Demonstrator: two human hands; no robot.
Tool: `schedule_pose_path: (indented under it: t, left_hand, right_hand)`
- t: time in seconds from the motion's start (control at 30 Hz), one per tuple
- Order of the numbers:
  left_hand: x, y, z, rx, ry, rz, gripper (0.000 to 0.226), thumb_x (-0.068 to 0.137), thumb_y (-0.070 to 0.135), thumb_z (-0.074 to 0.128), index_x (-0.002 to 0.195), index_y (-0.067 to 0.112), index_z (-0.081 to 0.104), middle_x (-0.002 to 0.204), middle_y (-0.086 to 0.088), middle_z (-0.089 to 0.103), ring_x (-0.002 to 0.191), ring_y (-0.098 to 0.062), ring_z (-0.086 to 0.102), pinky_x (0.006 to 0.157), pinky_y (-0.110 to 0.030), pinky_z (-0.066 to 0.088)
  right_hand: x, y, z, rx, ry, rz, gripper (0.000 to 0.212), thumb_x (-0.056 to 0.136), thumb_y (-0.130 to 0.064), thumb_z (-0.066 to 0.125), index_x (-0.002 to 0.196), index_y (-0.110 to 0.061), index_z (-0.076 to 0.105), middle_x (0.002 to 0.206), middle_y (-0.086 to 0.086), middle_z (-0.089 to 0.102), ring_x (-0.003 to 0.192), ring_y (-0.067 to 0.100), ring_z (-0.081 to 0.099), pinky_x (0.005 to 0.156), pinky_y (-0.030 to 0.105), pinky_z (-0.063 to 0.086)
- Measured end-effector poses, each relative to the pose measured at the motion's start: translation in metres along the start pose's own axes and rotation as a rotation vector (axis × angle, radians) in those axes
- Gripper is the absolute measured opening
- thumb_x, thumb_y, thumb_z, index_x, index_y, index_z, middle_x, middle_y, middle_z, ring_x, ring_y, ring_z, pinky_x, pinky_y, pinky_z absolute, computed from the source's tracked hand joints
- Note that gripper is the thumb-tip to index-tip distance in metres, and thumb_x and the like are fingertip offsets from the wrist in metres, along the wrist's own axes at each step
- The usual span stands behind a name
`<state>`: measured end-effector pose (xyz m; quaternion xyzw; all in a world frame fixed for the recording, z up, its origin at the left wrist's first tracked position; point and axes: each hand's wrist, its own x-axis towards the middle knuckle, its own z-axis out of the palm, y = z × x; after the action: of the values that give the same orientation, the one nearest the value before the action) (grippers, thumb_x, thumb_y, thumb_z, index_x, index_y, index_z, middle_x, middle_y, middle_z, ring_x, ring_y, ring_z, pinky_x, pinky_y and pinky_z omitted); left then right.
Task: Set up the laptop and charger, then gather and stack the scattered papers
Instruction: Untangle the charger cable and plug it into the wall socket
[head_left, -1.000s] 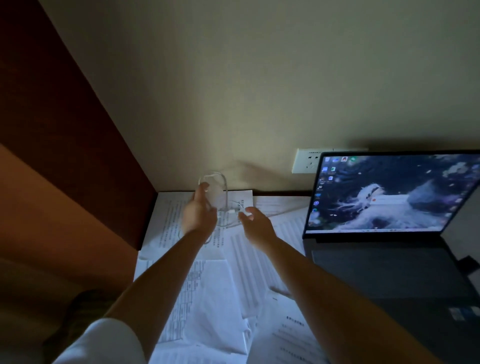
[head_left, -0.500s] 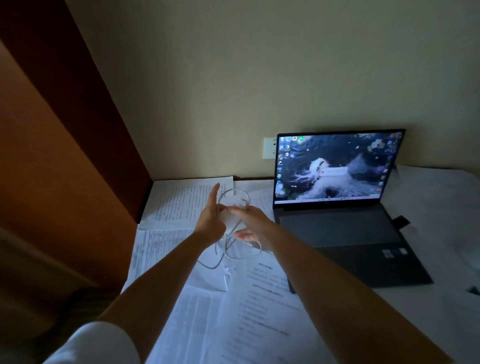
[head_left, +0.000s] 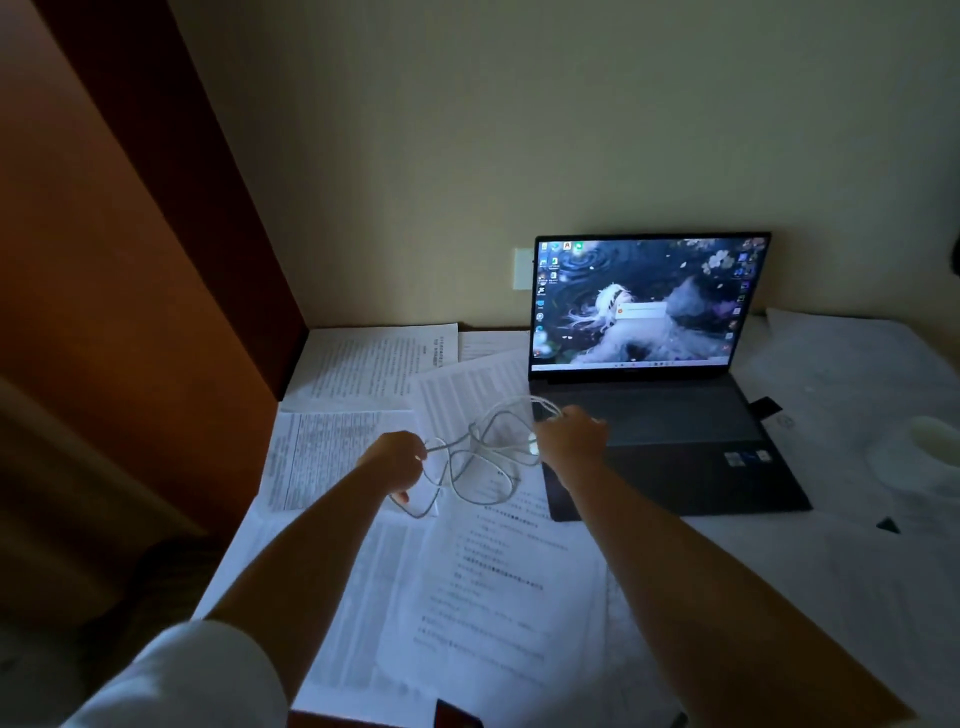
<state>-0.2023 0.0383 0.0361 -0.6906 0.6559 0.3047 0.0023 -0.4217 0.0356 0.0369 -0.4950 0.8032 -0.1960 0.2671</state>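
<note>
An open dark laptop stands on the desk with its screen lit. A tangled white charger cable hangs in loops just above the papers, left of the laptop. My left hand is closed on one end of the cable. My right hand grips the other part, at the laptop's front left corner, with a small white piece showing under the palm. Several printed papers lie scattered and overlapping over the left half of the desk.
A white wall socket sits on the wall just left of the laptop screen. A brown wooden panel borders the desk on the left. More white sheets and a pale round object lie right of the laptop.
Both hands have come back from the wall toward me with the cable, and moved apart so its loops spread between them. The view has tilted down and right.
</note>
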Motion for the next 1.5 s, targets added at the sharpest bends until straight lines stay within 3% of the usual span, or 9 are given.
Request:
schedule_pose_path:
  t: [0.13,0.33,0.57,0.8,1.0,1.17,1.33,1.43,1.5]
  left_hand:
    - [-0.024,0.022,0.023,0.282,-0.049,0.068,0.022,0.088,0.024,0.053,0.103,0.023,0.068,0.123,0.002,0.06,0.115,-0.019,0.056,0.093,-0.031,0.048]
    - [-0.053,0.064,0.075,0.194,-0.249,0.088,0.043,0.093,0.038,0.043,0.114,0.005,0.062,0.126,-0.013,0.058,0.118,-0.026,0.053,0.093,-0.03,0.039]
    - [-0.07,0.067,0.115,0.248,-0.324,0.008,0.055,0.096,0.016,0.035,0.15,0.02,0.025,0.156,-0.012,0.023,0.143,-0.026,0.024,0.117,-0.037,0.02]
    - [-0.093,0.072,0.128,0.573,0.049,-0.05,0.055,0.09,0.049,0.049,0.131,0.013,0.048,0.129,-0.009,0.049,0.124,-0.027,0.045,0.097,-0.039,0.044]
    - [-0.095,0.08,0.139,0.326,0.109,-0.073,0.06,0.081,0.05,0.061,0.126,0.013,0.049,0.122,-0.008,0.057,0.113,-0.026,0.054,0.089,-0.037,0.053]
    - [-0.098,0.076,0.123,0.05,-0.028,-0.041,0.07,0.08,0.038,0.072,0.136,0.009,0.041,0.119,-0.006,0.058,0.112,-0.023,0.056,0.085,-0.024,0.046]
    - [-0.1,0.059,0.088,-0.092,-0.093,-0.129,0.066,0.079,0.026,0.077,0.134,0.005,0.048,0.128,-0.012,0.059,0.117,-0.023,0.055,0.091,-0.023,0.041]
    - [-0.102,0.062,0.063,-0.543,-0.07,-0.158,0.046,0.088,-0.001,0.059,0.133,-0.001,0.047,0.122,-0.019,0.059,0.103,-0.022,0.055,0.069,-0.016,0.044]
    - [-0.098,0.069,0.043,-0.896,0.005,-0.169,0.035,0.096,0.006,0.044,0.13,0.003,0.05,0.127,-0.016,0.057,0.103,-0.023,0.053,0.08,-0.026,0.044]
  right_hand:
    - [-0.011,0.031,-0.021,0.142,-0.182,0.039,0.027,0.074,-0.024,0.067,0.094,-0.007,0.067,0.093,0.012,0.067,0.091,0.028,0.065,0.073,0.029,0.051]
    - [-0.037,0.078,-0.039,0.323,-0.491,0.081,0.01,0.074,-0.001,0.071,0.07,-0.001,0.062,0.063,0.015,0.055,0.053,0.022,0.055,0.05,0.027,0.048]
    - [-0.052,0.131,-0.038,0.176,-0.55,-0.014,0.01,0.078,-0.007,0.063,0.078,-0.016,0.059,0.073,0.001,0.056,0.059,0.01,0.05,0.052,0.019,0.044]
    - [-0.061,0.163,-0.042,0.171,-0.454,-0.12,0.011,0.07,0.002,0.064,0.064,-0.008,0.066,0.102,0.001,0.06,0.077,0.019,0.06,0.06,0.017,0.044]
    - [-0.067,0.164,-0.058,-0.145,-0.481,-0.188,0.011,0.074,-0.022,0.071,0.076,-0.016,0.062,0.08,-0.004,0.059,0.091,0.017,0.058,0.092,0.032,0.043]
    - [-0.078,0.121,-0.069,0.514,-0.445,-0.218,0.006,0.087,-0.011,0.064,0.093,-0.013,0.065,0.075,-0.004,0.059,0.066,0.006,0.051,0.058,0.014,0.042]
    - [-0.081,0.059,-0.074,0.85,-0.429,-0.167,0.023,0.097,-0.008,0.047,0.099,-0.012,0.069,0.086,-0.001,0.065,0.064,0.007,0.056,0.055,0.015,0.045]
    - [-0.079,0.026,-0.08,0.923,-0.445,-0.185,0.027,0.097,-0.005,0.043,0.104,-0.01,0.069,0.075,-0.001,0.059,0.049,0.007,0.044,0.041,0.014,0.032]
    - [-0.078,0.009,-0.081,0.934,-0.484,-0.208,0.027,0.097,-0.006,0.045,0.107,-0.012,0.07,0.068,-0.002,0.052,0.043,0.005,0.034,0.037,0.015,0.023]
